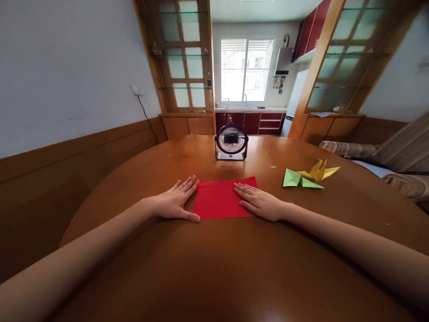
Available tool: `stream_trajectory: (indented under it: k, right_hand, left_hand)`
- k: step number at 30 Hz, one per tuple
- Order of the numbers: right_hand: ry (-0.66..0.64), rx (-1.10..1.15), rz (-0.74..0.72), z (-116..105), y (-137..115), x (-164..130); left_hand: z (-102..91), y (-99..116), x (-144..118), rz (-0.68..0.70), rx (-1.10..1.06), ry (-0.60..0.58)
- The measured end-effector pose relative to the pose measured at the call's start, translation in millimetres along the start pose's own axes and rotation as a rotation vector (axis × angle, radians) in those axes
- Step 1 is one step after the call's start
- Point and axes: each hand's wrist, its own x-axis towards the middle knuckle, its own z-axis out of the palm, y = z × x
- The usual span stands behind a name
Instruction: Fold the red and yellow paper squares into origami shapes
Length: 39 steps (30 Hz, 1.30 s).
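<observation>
A flat red sheet of paper (219, 199) lies on the brown wooden table (214, 268) in front of me. My left hand (176, 201) rests palm down on the table at the sheet's left edge, fingers apart, the thumb touching the near left corner. My right hand (259, 202) lies flat on the sheet's right part, fingers spread and pointing left. Neither hand grips anything.
A small dark desk fan (231, 141) stands behind the sheet. To the right lie a folded green paper piece (296, 179) and a yellow folded paper figure (319, 171). A sofa (385, 156) is at the right, wood-panelled wall at the left.
</observation>
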Motion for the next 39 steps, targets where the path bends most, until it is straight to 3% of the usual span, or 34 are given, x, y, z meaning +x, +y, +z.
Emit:
stream_trajectory:
  k: [5, 8, 12, 15, 17, 21, 25, 35, 39]
  right_hand:
    - [-0.023, -0.006, 0.015, -2.4, -2.5, 0.7]
    - [-0.052, -0.024, 0.043, -4.4, -5.5, 1.1]
    - [-0.054, -0.031, 0.050, -4.8, -7.9, 0.5]
    - [-0.039, -0.038, 0.074, -4.3, -8.7, -0.3]
    - [-0.033, -0.046, 0.097, -4.2, -9.2, -0.6]
    - [-0.050, -0.050, 0.107, -3.6, -9.3, -0.3]
    - [-0.053, -0.059, 0.112, -2.1, -7.6, 0.4]
    - [-0.022, -0.038, 0.156, 2.4, -4.9, -0.4]
    - [-0.013, -0.026, 0.165, 2.3, -3.4, -2.0]
  left_hand:
    - [-2.8, -11.6, -7.1, -0.011, 0.006, -0.004]
    - [-10.0, -5.5, -4.8, 0.024, -0.011, 0.016]
    - [-16.1, 28.0, 10.5, 0.028, -0.132, 0.149]
    - [-10.6, 63.9, 33.1, 0.112, -0.152, 0.267]
    - [-3.6, 84.1, 49.9, 0.099, -0.140, 0.321]
    - [10.5, 102.6, 73.7, 0.030, -0.109, 0.350]
    - [18.5, 96.9, 78.4, -0.005, -0.087, 0.294]
    - [22.0, 50.2, 61.1, -0.183, -0.047, 0.277]
    - [20.8, 43.7, 56.1, -0.221, -0.038, 0.284]
